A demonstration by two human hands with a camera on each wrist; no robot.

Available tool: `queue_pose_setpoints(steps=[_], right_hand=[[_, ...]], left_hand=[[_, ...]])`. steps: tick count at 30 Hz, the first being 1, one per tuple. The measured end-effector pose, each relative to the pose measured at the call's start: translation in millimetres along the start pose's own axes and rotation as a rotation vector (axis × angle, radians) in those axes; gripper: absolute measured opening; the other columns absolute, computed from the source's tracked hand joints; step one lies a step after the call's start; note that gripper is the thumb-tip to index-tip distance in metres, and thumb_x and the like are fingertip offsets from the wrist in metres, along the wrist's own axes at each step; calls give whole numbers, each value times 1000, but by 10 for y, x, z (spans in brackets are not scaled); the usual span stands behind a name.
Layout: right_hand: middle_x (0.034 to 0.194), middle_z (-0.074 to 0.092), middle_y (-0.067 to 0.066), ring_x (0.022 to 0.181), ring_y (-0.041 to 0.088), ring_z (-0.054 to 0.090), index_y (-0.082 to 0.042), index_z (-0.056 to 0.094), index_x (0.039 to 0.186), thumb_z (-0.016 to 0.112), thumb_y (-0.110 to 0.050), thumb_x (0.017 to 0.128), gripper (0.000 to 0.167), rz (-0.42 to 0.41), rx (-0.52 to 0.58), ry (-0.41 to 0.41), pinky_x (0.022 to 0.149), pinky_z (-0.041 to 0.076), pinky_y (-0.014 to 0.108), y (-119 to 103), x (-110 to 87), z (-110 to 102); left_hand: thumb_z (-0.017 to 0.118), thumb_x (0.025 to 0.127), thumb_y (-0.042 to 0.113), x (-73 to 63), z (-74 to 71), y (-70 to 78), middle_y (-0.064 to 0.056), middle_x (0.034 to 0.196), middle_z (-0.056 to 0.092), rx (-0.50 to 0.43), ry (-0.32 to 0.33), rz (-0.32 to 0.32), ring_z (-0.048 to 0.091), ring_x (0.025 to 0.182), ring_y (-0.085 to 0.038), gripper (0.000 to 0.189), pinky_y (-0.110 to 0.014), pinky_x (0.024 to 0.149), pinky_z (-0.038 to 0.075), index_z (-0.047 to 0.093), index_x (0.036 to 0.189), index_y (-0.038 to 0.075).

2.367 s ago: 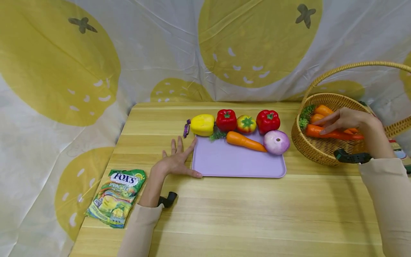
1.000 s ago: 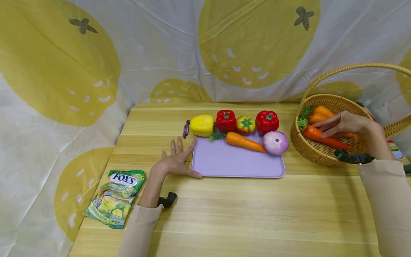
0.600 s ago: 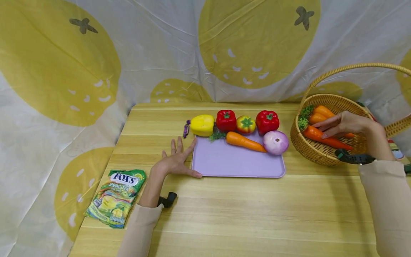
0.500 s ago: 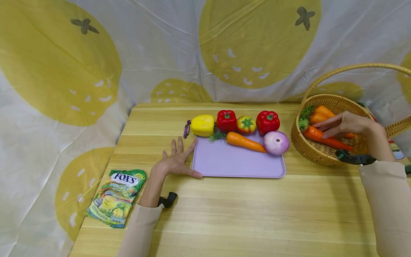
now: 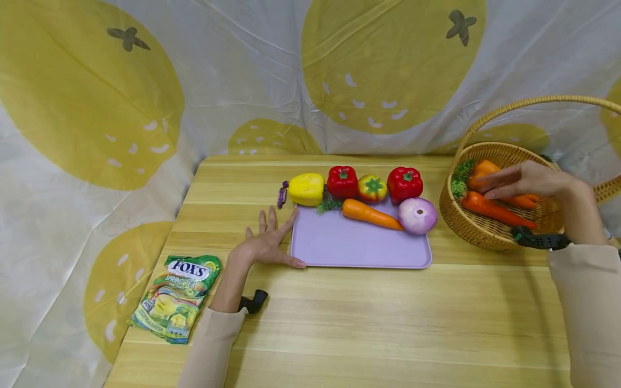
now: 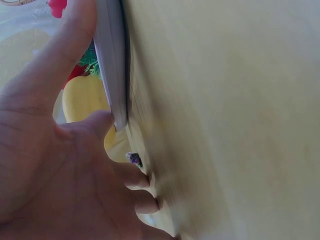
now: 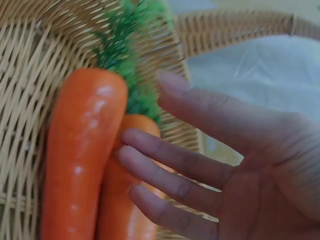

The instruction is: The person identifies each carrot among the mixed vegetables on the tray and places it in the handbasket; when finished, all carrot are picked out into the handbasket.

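Front carrot (image 5: 497, 210): lying in the basket, leafy end away to the left, narrow tip toward you and to the right.
Rear carrots (image 5: 485, 168): behind the front one in the basket, partly covered by your right hand.
Your right hand (image 5: 533, 180): over the basket, fingers loosely extended, thumb well apart from them, gripping nothing; you can't tell whether the fingertips touch a rear carrot.
Wicker basket (image 5: 458, 229): on the table to your right, its tall handle arching over it.
Lilac tray (image 5: 359, 248): in the middle of the table before you.
Your left hand (image 5: 262, 247): spread wide at the tray's left end, thumb at the near corner, index fingertip against the edge, grasping nothing.
Tray carrot (image 5: 371, 214): slanting across the tray, tip by the purple onion (image 5: 417, 216).
Far row, left to right: yellow pepper (image 5: 306, 189), red pepper (image 5: 342, 183), yellow-red tomato (image 5: 372, 188), second red pepper (image 5: 405, 184).
Purple wrapped sweet (image 5: 282, 195): just left of the yellow pepper.
Green Fox's bag (image 5: 177, 302): flat on the table (image 5: 388, 323), left of your left forearm.
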State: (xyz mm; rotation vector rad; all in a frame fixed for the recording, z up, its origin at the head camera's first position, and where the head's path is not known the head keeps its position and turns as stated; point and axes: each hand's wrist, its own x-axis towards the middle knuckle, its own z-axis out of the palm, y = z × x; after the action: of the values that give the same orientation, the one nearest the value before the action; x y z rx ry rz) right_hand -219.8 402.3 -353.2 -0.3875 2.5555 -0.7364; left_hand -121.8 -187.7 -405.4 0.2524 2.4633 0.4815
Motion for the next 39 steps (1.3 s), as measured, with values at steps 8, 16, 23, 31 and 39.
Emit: queue_pose_setpoints(steps=[8, 16, 23, 31, 39], right_hand=[[155, 54, 12, 131, 10, 53, -14, 57, 149, 59, -42, 105, 52, 52, -24, 11, 100, 50, 39, -316, -131, -61], [123, 57, -40, 105, -26, 48, -18, 59, 148, 58, -35, 107, 44, -20, 29, 139, 79, 39, 2, -643, -313, -14], [132, 66, -25, 112, -14, 60, -15, 61, 145, 61, -20, 106, 40, -182, 154, 232, 85, 46, 2, -1031, -395, 168], [132, 69, -12, 113, -4, 68, -15, 61, 144, 63, -12, 103, 41, -314, 256, 233, 86, 53, 10, -1429, -299, 523], [141, 66, 2, 124, 13, 63, -26, 63, 143, 71, -24, 100, 44, -274, 277, 206, 96, 48, 11, -1730, -90, 901]], left_hand=[[80, 67, 79, 12, 9, -27, -23, 165, -35, -24, 9, 15, -32, 153, -47, 137, -83, 113, -13, -12, 163, 44], [80, 74, 72, -15, -12, -3, -24, 165, -35, -6, -1, -2, -32, 153, -47, 133, -83, 114, -12, -12, 164, 40], [80, 77, 69, -28, -11, 18, -23, 165, -35, 11, 1, -7, -32, 153, -47, 131, -83, 115, -10, -12, 164, 39], [80, 76, 70, -29, -14, 27, -24, 165, -35, 6, 5, -5, -31, 153, -48, 132, -83, 114, -9, -12, 165, 38], [80, 77, 69, -15, -6, 19, -25, 165, -34, 11, 10, -4, -29, 154, -49, 131, -83, 114, -9, -12, 165, 37]])
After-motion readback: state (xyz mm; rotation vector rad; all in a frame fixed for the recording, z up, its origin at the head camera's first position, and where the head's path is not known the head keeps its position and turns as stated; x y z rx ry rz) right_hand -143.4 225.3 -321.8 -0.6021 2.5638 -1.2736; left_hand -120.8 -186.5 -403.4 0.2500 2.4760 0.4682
